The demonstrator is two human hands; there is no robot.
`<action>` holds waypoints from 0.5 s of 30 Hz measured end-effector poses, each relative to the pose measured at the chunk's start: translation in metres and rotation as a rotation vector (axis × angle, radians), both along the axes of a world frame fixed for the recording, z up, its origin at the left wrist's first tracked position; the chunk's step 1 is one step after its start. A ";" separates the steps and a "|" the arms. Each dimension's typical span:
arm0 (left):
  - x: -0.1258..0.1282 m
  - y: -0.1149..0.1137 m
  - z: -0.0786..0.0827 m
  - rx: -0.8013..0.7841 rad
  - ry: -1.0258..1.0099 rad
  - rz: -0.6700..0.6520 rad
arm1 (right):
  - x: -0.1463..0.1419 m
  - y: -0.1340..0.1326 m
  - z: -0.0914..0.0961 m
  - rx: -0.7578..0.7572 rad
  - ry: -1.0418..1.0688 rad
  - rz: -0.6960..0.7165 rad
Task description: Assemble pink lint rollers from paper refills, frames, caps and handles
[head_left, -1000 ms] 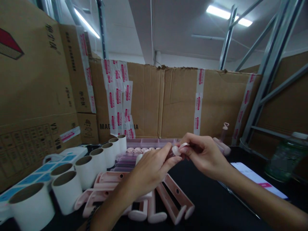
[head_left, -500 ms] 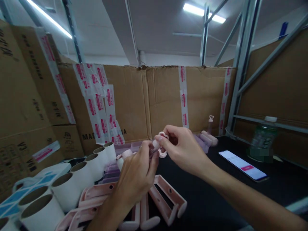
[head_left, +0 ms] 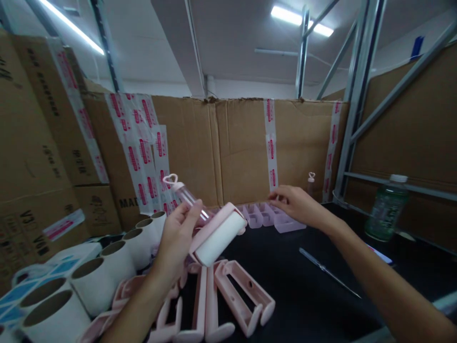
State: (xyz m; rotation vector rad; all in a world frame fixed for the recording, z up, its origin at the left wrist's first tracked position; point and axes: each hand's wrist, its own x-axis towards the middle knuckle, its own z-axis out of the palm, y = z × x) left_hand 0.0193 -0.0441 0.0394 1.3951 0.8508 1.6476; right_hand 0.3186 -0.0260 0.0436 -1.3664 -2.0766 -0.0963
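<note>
Cardboard is backing the black bench; above it, my left fingers are gripping the lint roller by its clear handle, right fingers hovering half-curled, any load indiscernible. I am judging the roller light, stiff, slick-tubed, favouring a mid-handle hold.

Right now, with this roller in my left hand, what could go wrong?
The roller is tilted in your left hand, so it could slip onto the pink frames below. Your right hand appears close to the lilac trays and might bump them. The thin tool lies near your right forearm and could get nudged.
</note>
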 end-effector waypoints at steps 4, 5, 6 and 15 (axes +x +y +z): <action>-0.002 0.004 0.001 -0.180 -0.330 0.058 | 0.046 0.020 -0.049 -0.091 -0.258 -0.195; -0.001 0.003 0.002 -0.212 -0.361 0.063 | 0.052 0.021 -0.057 -0.095 -0.268 -0.201; -0.001 0.003 0.002 -0.239 -0.385 0.069 | 0.056 0.020 -0.064 -0.097 -0.276 -0.199; 0.000 0.003 -0.010 -0.257 -0.544 0.041 | 0.060 -0.010 -0.057 -0.117 0.560 0.159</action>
